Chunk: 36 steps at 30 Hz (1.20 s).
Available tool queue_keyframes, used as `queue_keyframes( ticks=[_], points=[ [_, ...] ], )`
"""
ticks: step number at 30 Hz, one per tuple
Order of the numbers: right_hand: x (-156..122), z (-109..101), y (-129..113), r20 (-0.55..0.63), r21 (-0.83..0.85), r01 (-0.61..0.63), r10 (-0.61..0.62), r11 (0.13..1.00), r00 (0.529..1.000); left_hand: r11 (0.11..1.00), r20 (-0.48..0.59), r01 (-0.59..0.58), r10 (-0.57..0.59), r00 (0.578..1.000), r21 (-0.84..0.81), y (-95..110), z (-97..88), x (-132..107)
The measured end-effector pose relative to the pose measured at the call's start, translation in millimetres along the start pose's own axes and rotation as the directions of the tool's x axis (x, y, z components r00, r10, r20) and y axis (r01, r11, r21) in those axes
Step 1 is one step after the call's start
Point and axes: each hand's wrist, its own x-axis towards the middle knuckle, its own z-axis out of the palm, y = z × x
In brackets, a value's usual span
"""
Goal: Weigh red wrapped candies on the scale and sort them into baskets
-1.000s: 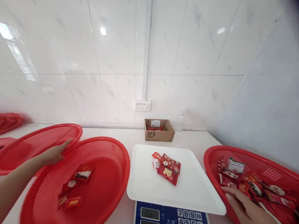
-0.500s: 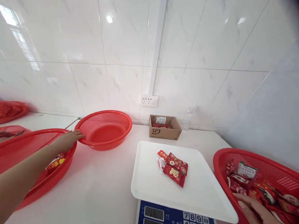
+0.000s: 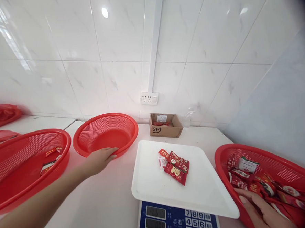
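Observation:
My left hand grips the near rim of an empty red mesh basket at the back of the white counter. My right hand reaches into a red basket at the right, fingers curled among several red snack packets; what they hold is hidden. Between my hands a white tray sits on a blue scale, with a few red packets lying on it. A larger red basket at the left holds a few packets.
A small cardboard box and a clear plastic bottle stand against the tiled wall below a power socket. More red trays lie at the far left. The side wall runs close on the right.
My left hand left the large left basket and took hold of the empty basket's rim, which has come closer to the tray. My right hand stays among the packets in the right basket.

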Motion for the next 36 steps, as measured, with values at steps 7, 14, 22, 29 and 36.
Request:
queue_keyframes(
  ticks=[7, 14, 22, 29, 36],
  points=[
    [-1.3, -23.9, -35.6, 0.125, 0.013, -0.156, 0.153, 0.988, 0.98, 0.999, -0.083, 0.046, -0.047, 0.995, -0.014, 44.3, 20.6, 8.9],
    [-2.1, -31.8, -49.6, 0.16, 0.032, -0.194, 0.187, 0.98, 0.969, 0.931, -0.146, -0.361, 0.35, 0.925, -0.059, 98.9, 26.9, 16.6],
    [-2.5, -27.3, -43.8, 0.165, 0.067, -0.202, 0.189, 0.977, 0.968, 0.877, 0.077, -0.467, 0.477, 0.876, -0.118, 157.0, 34.3, 34.2],
    [-4.6, -24.2, -40.6, 0.159, 0.063, -0.187, 0.175, 0.98, 0.972, 0.911, 0.089, -0.377, 0.395, 0.914, -0.165, 156.5, 35.3, 43.5],
    [-3.4, -27.7, -45.2, 0.196, 0.055, -0.195, 0.181, 0.979, 0.964, 0.847, 0.076, -0.197, 0.268, 0.96, -0.493, 153.9, 38.0, 42.6]
  ],
)
